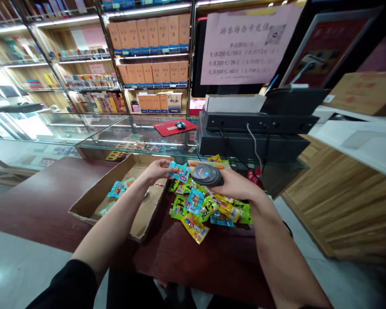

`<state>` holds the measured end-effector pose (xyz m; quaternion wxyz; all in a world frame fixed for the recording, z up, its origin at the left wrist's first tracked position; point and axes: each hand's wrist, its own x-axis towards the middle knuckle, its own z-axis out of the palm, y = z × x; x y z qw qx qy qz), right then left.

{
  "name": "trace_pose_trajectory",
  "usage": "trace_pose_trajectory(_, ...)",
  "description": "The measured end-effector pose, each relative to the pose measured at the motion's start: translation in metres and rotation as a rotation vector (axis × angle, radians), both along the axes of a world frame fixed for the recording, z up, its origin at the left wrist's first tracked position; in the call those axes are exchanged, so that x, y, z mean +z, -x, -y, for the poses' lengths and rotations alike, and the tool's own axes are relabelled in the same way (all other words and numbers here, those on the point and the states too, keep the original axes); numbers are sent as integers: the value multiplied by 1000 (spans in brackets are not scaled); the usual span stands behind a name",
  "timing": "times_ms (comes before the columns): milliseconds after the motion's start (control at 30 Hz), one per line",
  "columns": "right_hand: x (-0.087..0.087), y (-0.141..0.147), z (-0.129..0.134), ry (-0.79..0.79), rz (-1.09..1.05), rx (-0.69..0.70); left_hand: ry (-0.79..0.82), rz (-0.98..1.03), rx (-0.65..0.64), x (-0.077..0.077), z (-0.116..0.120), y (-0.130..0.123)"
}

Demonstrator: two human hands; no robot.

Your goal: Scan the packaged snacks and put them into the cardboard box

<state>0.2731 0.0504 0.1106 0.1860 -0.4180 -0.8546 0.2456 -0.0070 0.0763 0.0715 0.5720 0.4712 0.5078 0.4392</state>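
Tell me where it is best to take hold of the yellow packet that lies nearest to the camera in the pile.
Probably by its near lower corner, coming from the person's side. The yellow packet lies flat on the dark red table at the pile's front edge, and that end sticks out free, while its far end is tucked under a green packet. A pinch at the thin sealed edge should lift it cleanly.

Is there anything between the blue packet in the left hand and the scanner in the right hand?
Nothing visible. The left hand holds the blue packet right beside the scanner gripped by the right hand. The pile of packets lies lower down on the table, below both.
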Motion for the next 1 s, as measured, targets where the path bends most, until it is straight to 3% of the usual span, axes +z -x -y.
trace_pose_trajectory(700,2,1,4,27,65,-51,-26,44,-22,1,0,-4)
trace_pose_trajectory(1000,0,-1,2,27,-6,25,6,35,34,3,4,0)
